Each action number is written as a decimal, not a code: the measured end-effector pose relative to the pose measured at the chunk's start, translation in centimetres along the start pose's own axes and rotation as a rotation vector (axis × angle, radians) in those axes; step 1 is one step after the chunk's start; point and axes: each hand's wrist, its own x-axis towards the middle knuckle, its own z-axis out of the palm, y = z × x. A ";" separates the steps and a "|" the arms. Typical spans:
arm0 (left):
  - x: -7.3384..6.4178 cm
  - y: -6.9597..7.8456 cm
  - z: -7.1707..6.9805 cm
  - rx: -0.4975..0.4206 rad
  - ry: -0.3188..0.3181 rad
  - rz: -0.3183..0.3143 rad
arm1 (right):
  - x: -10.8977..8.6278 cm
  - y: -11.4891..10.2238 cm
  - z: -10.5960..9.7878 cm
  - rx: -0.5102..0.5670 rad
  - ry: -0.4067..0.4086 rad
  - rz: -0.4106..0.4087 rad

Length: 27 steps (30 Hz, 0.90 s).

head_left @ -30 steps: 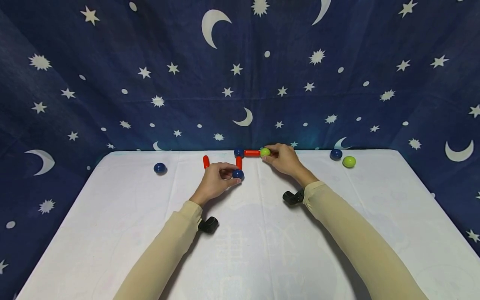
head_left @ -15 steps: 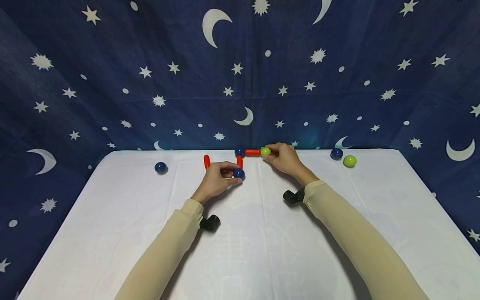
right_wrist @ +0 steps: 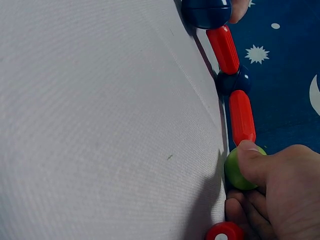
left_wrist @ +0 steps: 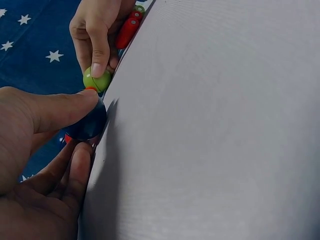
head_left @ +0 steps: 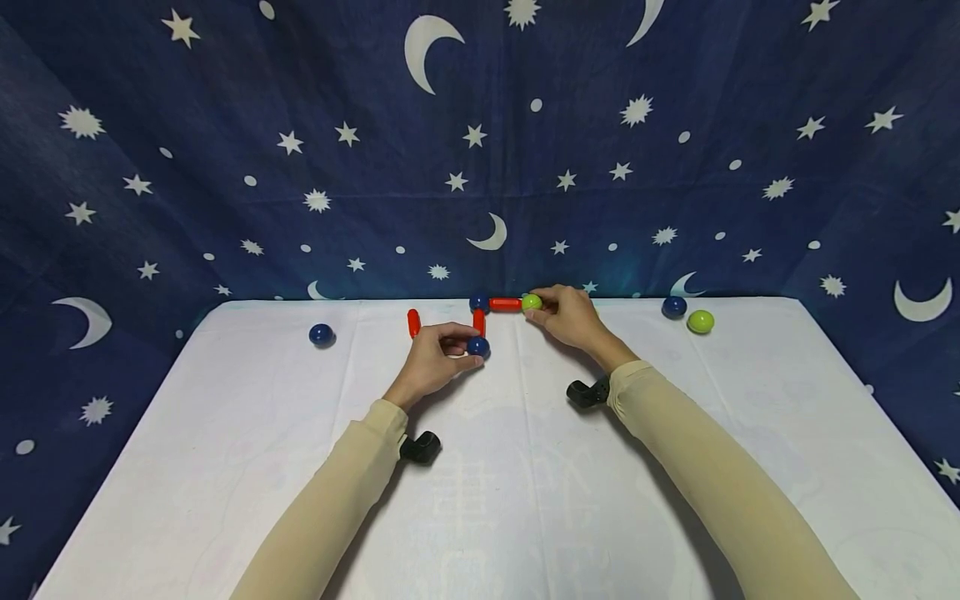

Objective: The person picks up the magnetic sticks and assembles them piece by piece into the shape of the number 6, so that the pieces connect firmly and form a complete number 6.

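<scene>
My left hand [head_left: 429, 365] pinches a blue ball [head_left: 477, 347] between thumb and fingers. From that ball a red rod [head_left: 478, 322] runs back to a second blue ball [head_left: 479, 304] at the table's far edge. Another red rod [head_left: 506, 305] leads rightward from there to a green ball [head_left: 531, 303], which my right hand [head_left: 573, 321] pinches. Together the joined pieces form a right angle, and in the right wrist view the rods [right_wrist: 242, 116] appear to touch the balls. A loose red rod [head_left: 413, 322] lies behind my left hand, partly hidden by it.
A blue ball [head_left: 322, 335] rests at the left. To the right lie another blue ball [head_left: 674, 307] and a green ball [head_left: 701, 322]. Beyond my right hand, red rods [left_wrist: 128, 33] show in the left wrist view. A star-patterned cloth [head_left: 360, 167] hangs behind the white table [head_left: 637, 517].
</scene>
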 end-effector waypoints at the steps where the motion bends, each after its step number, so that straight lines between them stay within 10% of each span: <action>1: 0.0 0.0 0.0 0.001 0.000 0.000 | 0.0 0.0 0.0 0.000 0.000 -0.002; 27: -0.3 0.4 -1.1 0.006 0.052 0.004 | 0.1 0.3 0.1 -0.011 0.002 -0.005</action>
